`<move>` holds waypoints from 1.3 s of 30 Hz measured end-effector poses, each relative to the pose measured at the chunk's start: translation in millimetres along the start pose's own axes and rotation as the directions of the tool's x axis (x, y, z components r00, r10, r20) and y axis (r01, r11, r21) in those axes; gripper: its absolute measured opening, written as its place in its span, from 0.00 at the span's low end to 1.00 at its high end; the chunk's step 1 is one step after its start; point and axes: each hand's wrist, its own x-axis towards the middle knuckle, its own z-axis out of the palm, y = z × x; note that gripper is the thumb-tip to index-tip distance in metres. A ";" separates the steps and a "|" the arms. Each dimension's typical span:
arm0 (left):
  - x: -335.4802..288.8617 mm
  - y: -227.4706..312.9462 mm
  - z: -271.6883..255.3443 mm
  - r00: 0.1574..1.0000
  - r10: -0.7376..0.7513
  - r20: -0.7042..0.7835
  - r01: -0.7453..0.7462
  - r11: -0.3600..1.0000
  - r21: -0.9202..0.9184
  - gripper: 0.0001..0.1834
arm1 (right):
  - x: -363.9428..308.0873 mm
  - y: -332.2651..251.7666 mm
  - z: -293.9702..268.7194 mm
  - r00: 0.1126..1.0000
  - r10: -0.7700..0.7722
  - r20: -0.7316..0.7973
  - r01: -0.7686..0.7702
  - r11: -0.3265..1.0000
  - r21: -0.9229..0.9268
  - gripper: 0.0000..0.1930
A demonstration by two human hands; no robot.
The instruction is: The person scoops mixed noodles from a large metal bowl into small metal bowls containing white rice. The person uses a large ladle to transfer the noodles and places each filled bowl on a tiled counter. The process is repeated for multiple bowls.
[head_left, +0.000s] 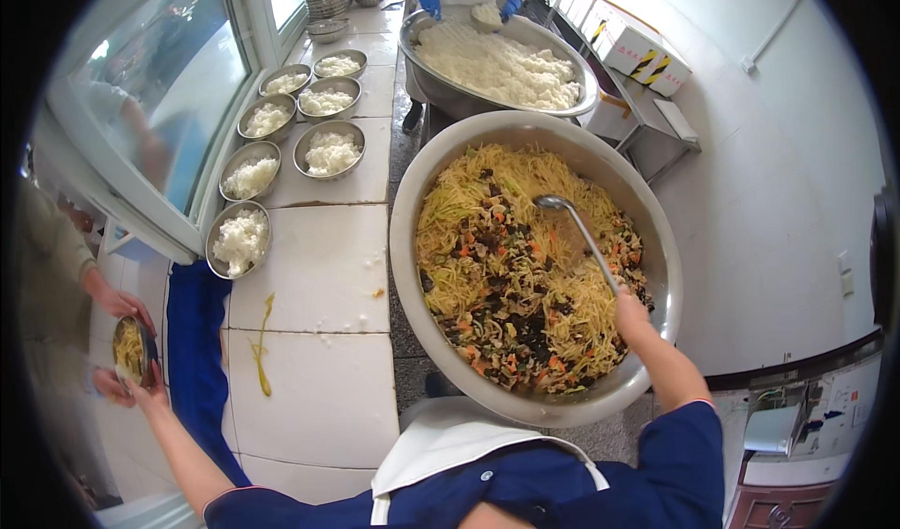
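From the head view, your right hand [633, 306] is wrapped around the handle of the ladle [577, 224], whose bowl rests on the heap of shredded vegetables in the big steel basin [656, 220]. Your left hand [150, 398], well to the left of that basin past the white tiled counter [319, 379], pinches the lower rim of a small filled bowl [129, 349], while another person's hands close on it from the far side. I judge the handover the weak point: with two people's grips on one small bowl, an early release could tip the food onto the blue cloth [192, 342] between them. With your arms stretched so far apart, the ladle could also slide down into the food if your grip slackens. A yellow smear on the counter left of the basin suggests spills come easily here. Beyond the basin, rice bowls [328, 148] stand in rows, and a co-worker in blue gloves [428, 0] tends a rice basin [572, 60]. Your left fingers are mostly hidden behind the bowl, the other person is cut off at the frame's edge, and the window reflections are hard to read.
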 end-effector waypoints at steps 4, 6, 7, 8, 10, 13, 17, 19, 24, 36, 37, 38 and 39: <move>47.7 -13.0 -33.6 0.991 0.098 0.092 -0.106 0.991 0.080 0.28 | -22.6 70.3 6.0 0.991 -0.054 -0.122 0.037 0.990 -0.134 0.19; 44.0 -25.9 -13.6 0.981 0.180 0.075 -0.189 0.971 0.144 0.27 | -20.0 116.2 26.2 0.953 -0.181 -0.245 0.179 0.983 -0.028 0.16; 32.8 -22.2 -6.3 0.968 0.246 0.048 -0.251 0.953 0.168 0.26 | -36.1 96.6 16.5 0.998 -0.017 -0.062 0.030 0.974 0.223 0.14; 21.4 -26.1 5.2 0.952 0.304 0.027 -0.304 0.938 0.165 0.26 | -41.8 72.1 -3.2 0.986 0.116 0.117 -0.156 0.888 0.432 0.11; -2.3 -45.4 33.0 0.918 0.397 -0.012 -0.391 0.908 0.152 0.25 | -40.2 68.5 14.3 0.967 0.141 0.214 -0.254 0.634 0.730 0.06; -55.1 -115.3 59.6 0.876 0.469 -0.108 -0.411 0.846 0.339 0.18 | -20.1 38.6 30.6 0.883 0.085 0.461 -0.466 0.266 0.844 0.06; -136.6 -216.4 74.8 0.916 -0.132 0.378 -0.115 0.818 0.564 0.16 | -16.5 -4.7 38.6 0.799 -0.193 0.570 -0.598 -0.147 0.788 0.09; -180.6 -261.0 97.0 0.810 -0.460 0.364 0.111 0.730 0.675 0.26 | -26.5 -3.3 39.8 0.773 -0.324 0.546 -0.633 -0.327 0.702 0.11; -223.5 -306.3 154.0 0.864 -0.439 0.248 0.317 0.856 0.409 0.25 | -30.1 22.8 57.5 0.715 -0.585 0.384 -0.699 -0.578 0.422 0.13; -110.8 -290.6 160.4 0.812 -0.500 0.302 0.419 0.859 0.294 0.29 | -65.3 47.3 63.9 0.741 -0.671 0.027 -0.659 -0.734 -0.161 0.16; -131.0 -286.6 157.8 0.849 -0.379 0.367 0.265 0.908 0.325 0.29 | -70.9 51.8 58.2 0.750 -0.658 0.075 -0.646 -0.752 -0.133 0.16; -152.4 -279.2 156.2 0.866 -0.249 0.434 0.099 0.935 0.340 0.30 | -73.4 54.6 54.4 0.754 -0.652 0.080 -0.648 -0.758 -0.072 0.16; -176.7 -268.6 156.3 0.849 -0.254 0.464 0.090 0.934 0.346 0.31 | -77.2 57.7 52.4 0.756 -0.647 0.096 -0.649 -0.760 -0.011 0.16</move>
